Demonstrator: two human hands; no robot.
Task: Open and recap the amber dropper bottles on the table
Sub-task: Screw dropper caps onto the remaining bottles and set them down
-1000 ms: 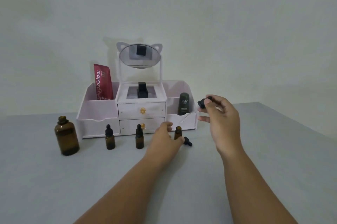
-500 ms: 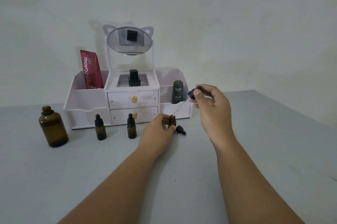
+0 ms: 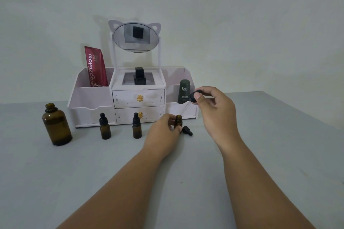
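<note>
My left hand (image 3: pixel 162 132) grips a small open amber dropper bottle (image 3: pixel 178 120) standing on the grey table (image 3: pixel 260 145). My right hand (image 3: pixel 216 111) holds its black dropper cap (image 3: pixel 194 96) up and to the right of the bottle, the thin glass pipette slanting down toward the bottle's mouth. Two capped small amber dropper bottles (image 3: pixel 105 127) (image 3: pixel 137 126) stand to the left. A large amber bottle (image 3: pixel 56 125) without a cap stands at the far left. A loose black cap (image 3: pixel 186 130) lies just right of the held bottle.
A white cosmetics organiser (image 3: pixel 93 98) with two drawers and a cat-ear mirror (image 3: pixel 136 37) stands behind the bottles. It holds a red tube (image 3: pixel 95 66), a black bottle (image 3: pixel 139 78) and a dark green Kahf bottle (image 3: pixel 184 91). A plain wall is behind.
My right hand has tilted the dropper cap so its pipette points toward the open bottle. My left hand has closed around that bottle. The camera view has shifted slightly.
</note>
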